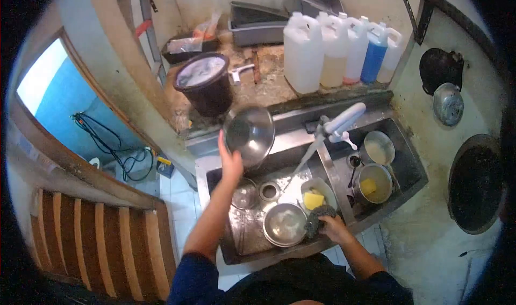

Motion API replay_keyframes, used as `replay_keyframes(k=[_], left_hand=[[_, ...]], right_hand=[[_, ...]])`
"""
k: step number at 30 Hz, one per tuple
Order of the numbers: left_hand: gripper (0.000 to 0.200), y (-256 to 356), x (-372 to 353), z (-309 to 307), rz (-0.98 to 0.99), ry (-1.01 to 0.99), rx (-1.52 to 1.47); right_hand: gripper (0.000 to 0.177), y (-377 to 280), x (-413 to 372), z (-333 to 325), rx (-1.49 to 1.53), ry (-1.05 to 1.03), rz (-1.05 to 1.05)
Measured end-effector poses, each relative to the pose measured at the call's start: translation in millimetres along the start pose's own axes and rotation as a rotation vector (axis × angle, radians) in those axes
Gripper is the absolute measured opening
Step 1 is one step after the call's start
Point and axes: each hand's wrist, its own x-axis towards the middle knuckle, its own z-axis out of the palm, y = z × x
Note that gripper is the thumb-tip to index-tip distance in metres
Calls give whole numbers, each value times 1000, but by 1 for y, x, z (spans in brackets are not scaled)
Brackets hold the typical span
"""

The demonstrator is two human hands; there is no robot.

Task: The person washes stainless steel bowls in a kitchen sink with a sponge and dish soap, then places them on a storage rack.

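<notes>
My left hand [231, 162] grips a shiny metal bowl [250, 135] by its edge, tilted above the left basin's back edge. In my right hand [334, 228] is a dark grey scouring pad [317, 222], held near the sink's front rim. Just left of the pad, a round metal pan [285, 225] lies in the left basin. Behind the pad, a yellow sponge [313, 200] rests in a pale container [325, 187]. A smaller metal bowl [244, 193] sits at the basin's left, beside the drain [269, 191]. Water runs from the faucet [338, 123] into this basin.
Metal pots [378, 148] stand in the right basin, one with something yellow inside. On the ledge behind are several plastic jugs [302, 55] and a dark bucket [207, 90] of suds. Blackened pans [475, 184] hang on the right wall. Wooden stairs [102, 240] are at left.
</notes>
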Motion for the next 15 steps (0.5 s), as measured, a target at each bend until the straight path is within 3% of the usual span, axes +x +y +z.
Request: replay_keyframes(k=[1, 2, 3, 4, 6, 8, 11, 12, 14, 15], left_hand=[[61, 38, 30, 16, -591, -31, -420], [50, 15, 62, 34, -849, -132, -501], [43, 6, 80, 50, -869, -130, -796], [38, -17, 108, 69, -1081, -45, -1023], [34, 2, 143, 96, -1109, 80, -927], [37, 1, 161, 115, -896, -67, -670], [41, -38, 187, 140, -999, -82, -739], [42, -36, 189, 148, -1029, 25, -727], [45, -80, 202, 153, -936, -17, -709], [48, -52, 194, 153, -849, -42, -751]], right_hand=[[37, -1, -3, -11, 2, 46, 12], [38, -1, -6, -21, 9, 59, 11], [39, -1, -6, -29, 17, 70, 12], [40, -2, -4, -35, 26, 77, 7], [41, -9, -14, -46, 128, 78, 21], [38, -15, -18, -61, 294, 70, 82], [42, -15, -20, -93, 276, 35, 77], [42, -18, -20, -98, 272, 29, 82], [42, -29, -24, -109, 266, 39, 77], [42, -33, -23, -114, 258, 51, 82]])
